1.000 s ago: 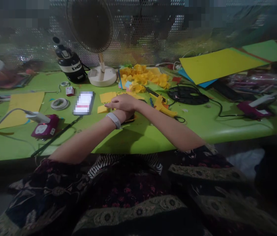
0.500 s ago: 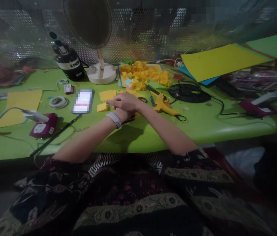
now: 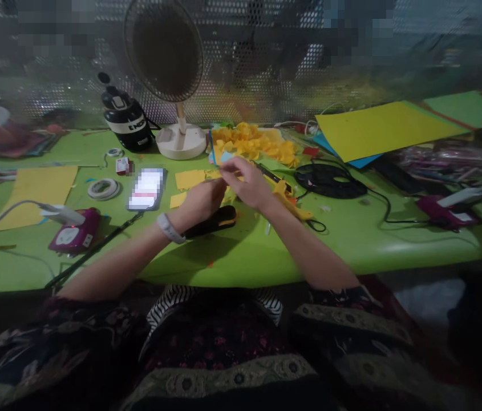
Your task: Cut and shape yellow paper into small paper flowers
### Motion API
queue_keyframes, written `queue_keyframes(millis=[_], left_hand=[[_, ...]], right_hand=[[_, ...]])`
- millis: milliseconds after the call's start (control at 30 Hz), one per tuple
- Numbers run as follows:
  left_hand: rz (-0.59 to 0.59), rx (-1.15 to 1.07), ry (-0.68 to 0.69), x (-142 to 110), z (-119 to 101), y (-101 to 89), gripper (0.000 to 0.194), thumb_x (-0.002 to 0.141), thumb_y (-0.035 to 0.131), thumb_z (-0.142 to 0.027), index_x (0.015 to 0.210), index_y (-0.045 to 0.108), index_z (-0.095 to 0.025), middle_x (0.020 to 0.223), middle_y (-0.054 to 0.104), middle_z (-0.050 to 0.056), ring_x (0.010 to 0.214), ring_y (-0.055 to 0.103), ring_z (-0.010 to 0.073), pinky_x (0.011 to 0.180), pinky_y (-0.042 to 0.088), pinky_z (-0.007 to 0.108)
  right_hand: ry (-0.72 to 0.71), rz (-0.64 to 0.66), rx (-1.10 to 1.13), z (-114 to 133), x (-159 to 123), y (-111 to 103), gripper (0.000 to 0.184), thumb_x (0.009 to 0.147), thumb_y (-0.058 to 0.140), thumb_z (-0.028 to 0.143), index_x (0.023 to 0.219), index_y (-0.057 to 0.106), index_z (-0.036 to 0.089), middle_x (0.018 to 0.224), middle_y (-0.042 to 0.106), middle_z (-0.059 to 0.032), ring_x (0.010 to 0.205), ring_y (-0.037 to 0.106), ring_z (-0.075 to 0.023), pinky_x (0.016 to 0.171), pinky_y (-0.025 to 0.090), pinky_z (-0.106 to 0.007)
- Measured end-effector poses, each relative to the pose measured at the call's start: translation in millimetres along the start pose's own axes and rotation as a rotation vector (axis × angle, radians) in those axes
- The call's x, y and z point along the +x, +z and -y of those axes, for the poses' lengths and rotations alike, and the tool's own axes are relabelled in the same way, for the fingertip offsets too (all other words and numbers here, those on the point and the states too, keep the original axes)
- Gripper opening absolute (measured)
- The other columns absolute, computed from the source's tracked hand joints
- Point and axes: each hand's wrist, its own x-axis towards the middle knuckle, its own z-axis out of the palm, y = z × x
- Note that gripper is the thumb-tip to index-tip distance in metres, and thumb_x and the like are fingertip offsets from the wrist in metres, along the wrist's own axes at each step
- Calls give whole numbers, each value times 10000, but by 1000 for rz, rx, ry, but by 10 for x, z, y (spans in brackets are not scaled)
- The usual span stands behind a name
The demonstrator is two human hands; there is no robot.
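My left hand (image 3: 205,200), with a pale band on the wrist, is closed over the table, its fingers curled together. My right hand (image 3: 249,184) meets it from the right, thumb and fingers bent to a pinch beside the left fingertips. Whatever is between the fingers is too small or hidden to make out. Below the hands lies a long black object with a yellow-orange edge (image 3: 222,217). Yellow paper pieces (image 3: 189,178) lie just behind my left hand. A yellow glue gun (image 3: 291,204) rests right of my right hand, partly behind the forearm.
Yellow paper flowers (image 3: 262,144) are piled at the back. A fan (image 3: 181,141), a black bottle (image 3: 128,127), a phone (image 3: 145,189) and a tape roll (image 3: 103,189) stand or lie left. A black cable reel (image 3: 330,180) and large yellow sheet (image 3: 388,130) are right.
My hands were crossed, the right over the left; now they are uncrossed, fingertips together. The left hand has moved left, the right hand right. The black object below shows more fully.
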Motion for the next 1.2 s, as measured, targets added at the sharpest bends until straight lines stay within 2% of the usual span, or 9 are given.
queue_keyframes(millis=[67, 133, 267, 467, 633, 767, 900, 967, 1200], left_hand=[[-31, -28, -16, -148, 12, -120, 351, 1007, 395, -361, 1154, 648, -169, 1100, 724, 114, 967, 685, 257, 871, 529, 406], [-15, -115, 36, -284, 23, -183, 415, 1006, 377, -445, 1165, 650, -175, 1158, 720, 104, 1024, 681, 240, 925, 513, 389], [35, -52, 134, -470, 90, -147, 543, 864, 582, -581, 1213, 640, -169, 1190, 709, 138, 1092, 664, 284, 952, 507, 425], [46, 76, 199, -527, 227, 19, 433, 900, 569, -448, 1267, 614, -221, 1113, 730, 114, 985, 687, 248, 852, 534, 391], [37, 74, 209, -536, 287, 46, 442, 909, 553, -388, 1331, 578, -259, 1085, 734, 98, 928, 690, 228, 804, 540, 376], [32, 51, 226, -564, 283, -19, 439, 913, 551, -398, 1319, 596, -240, 1093, 735, 109, 931, 695, 239, 813, 543, 391], [74, -20, 157, -578, 234, -138, 506, 860, 633, -478, 1302, 612, -232, 1050, 746, 107, 903, 711, 257, 805, 560, 405], [51, -165, 100, -572, 203, -199, 560, 819, 680, -528, 1281, 614, -219, 1057, 746, 106, 940, 713, 255, 857, 562, 408], [-89, -799, -153, -475, 254, -168, 564, 821, 701, -497, 1252, 565, -159, 1075, 736, 113, 979, 705, 204, 860, 573, 345]], right_hand=[[115, 99, -88, -105, -49, -179, 197, 862, 538, 250, 995, 668, 186, 976, 707, -50, 884, 615, -192, 803, 452, -309], [214, 330, -200, -183, -93, -302, 147, 808, 602, 225, 924, 685, 191, 915, 714, -46, 806, 619, -189, 725, 442, -292], [264, 604, -271, -202, -145, -332, 240, 756, 675, 234, 993, 690, 198, 908, 721, -58, 744, 621, -186, 621, 412, -272], [274, 702, -161, -207, -121, -232, 359, 742, 642, 138, 1099, 662, 171, 762, 682, -17, 650, 586, -159, 572, 395, -260], [242, 757, -119, -319, -98, -200, 337, 709, 605, 33, 1006, 664, 182, 740, 636, 5, 643, 552, -141, 560, 385, -249], [270, 686, -82, -352, -101, -233, 290, 751, 611, 61, 1018, 653, 168, 734, 599, 12, 630, 524, -127, 567, 376, -246], [292, 267, 46, -335, -97, -283, 249, 825, 608, 173, 1073, 623, 170, 767, 573, 15, 670, 535, -121, 621, 401, -246], [297, 147, 137, -307, -94, -275, 241, 830, 620, 208, 1068, 611, 174, 764, 559, 22, 678, 543, -119, 644, 418, -249], [215, 180, 392, -138, -175, -43, 295, 811, 660, 256, 1086, 590, 175, 754, 557, 33, 692, 563, -114, 687, 473, -265]])
